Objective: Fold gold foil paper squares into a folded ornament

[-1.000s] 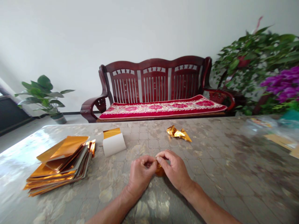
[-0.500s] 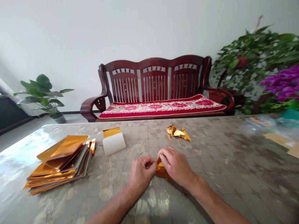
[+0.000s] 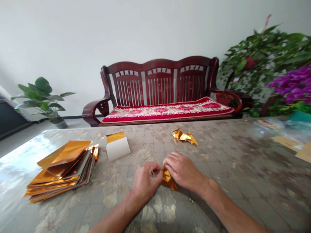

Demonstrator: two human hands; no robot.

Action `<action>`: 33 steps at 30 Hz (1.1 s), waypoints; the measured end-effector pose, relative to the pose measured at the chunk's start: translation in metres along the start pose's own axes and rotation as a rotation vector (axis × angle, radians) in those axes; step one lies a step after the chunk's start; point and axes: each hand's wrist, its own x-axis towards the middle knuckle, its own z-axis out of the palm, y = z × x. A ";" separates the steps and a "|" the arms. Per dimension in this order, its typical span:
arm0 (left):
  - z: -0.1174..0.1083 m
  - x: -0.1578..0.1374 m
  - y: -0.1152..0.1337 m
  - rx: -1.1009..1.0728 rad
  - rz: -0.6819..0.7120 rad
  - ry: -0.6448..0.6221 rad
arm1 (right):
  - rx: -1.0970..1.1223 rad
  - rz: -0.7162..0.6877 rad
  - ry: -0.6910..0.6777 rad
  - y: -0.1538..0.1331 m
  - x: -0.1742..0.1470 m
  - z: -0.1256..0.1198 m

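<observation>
A small folded piece of gold foil paper [image 3: 169,181] is pinched between my two hands just above the table. My left hand [image 3: 147,178] grips its left edge with thumb and forefinger together. From above and the right, my right hand [image 3: 182,170] closes on the top of the foil, and its fingers hide part of it. Farther back lies a crumpled, folded gold foil piece [image 3: 185,136]. To the left a curled sheet [image 3: 118,149] shows its white back and a gold strip.
At the left of the patterned table [image 3: 116,210] sits an uneven stack of gold foil sheets [image 3: 60,171]. Clear plastic bags [image 3: 267,126] and brown card [image 3: 286,143] lie at the right. Beyond the table stands a wooden bench [image 3: 159,81] with a red floral cover.
My right hand has turned slightly, so more of the gold foil's lower part shows beneath it. Both hands still pinch the foil; the view has shifted a little.
</observation>
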 end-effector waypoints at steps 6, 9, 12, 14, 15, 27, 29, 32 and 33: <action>-0.002 0.002 -0.003 -0.067 -0.032 -0.018 | 0.186 0.054 0.011 0.006 -0.001 0.000; -0.001 0.006 -0.010 -0.282 -0.149 0.058 | 0.472 0.216 0.142 0.013 0.000 0.004; 0.000 0.013 -0.017 -0.613 -0.280 0.189 | 0.839 0.425 0.309 0.021 0.000 0.011; 0.001 0.016 -0.020 -0.784 -0.313 0.254 | 0.999 0.537 0.382 0.024 0.000 0.018; 0.002 0.017 -0.021 -0.857 -0.317 0.276 | 1.063 0.560 0.375 0.024 0.000 0.021; 0.007 0.017 -0.014 -1.226 -0.415 0.246 | 1.192 0.509 0.478 0.002 0.008 0.034; 0.009 0.017 -0.013 -1.227 -0.436 0.231 | 1.174 0.502 0.501 0.000 0.008 0.034; 0.010 0.016 -0.012 -1.197 -0.430 0.210 | 1.108 0.474 0.533 -0.002 0.007 0.033; 0.011 0.016 -0.013 -1.179 -0.419 0.203 | 1.086 0.465 0.542 -0.003 0.007 0.032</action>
